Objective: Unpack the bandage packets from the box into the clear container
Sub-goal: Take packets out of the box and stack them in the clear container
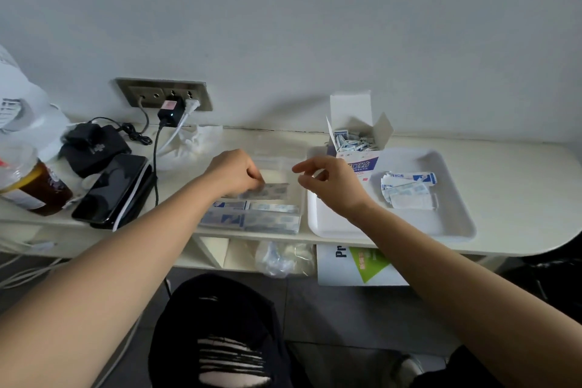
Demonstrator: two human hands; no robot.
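A: Your left fingers (255,176) are pinched together on 1 end of a bandage packet (274,190), which is held just above the floor of the clear container (277,164). Your left hand (234,172) hangs over the container's left half.

B: Your right hand (330,189) hovers at the container's right wall, its fingers (307,165) loosely curled and apart. It grips nothing that I can see.

A: That packet looks feather-light, thin and floppy, with slick paper. I'd judge a gentle pinch at the short end is enough for you, since squeezing harder would only crease it.

B: Its long axis runs left to right, along the container's near wall. That matches the packets (252,217) lying flat at the container's near side. The free end points toward the right wall.

A: The box (356,164) stands open just right of the container, with more packets inside.
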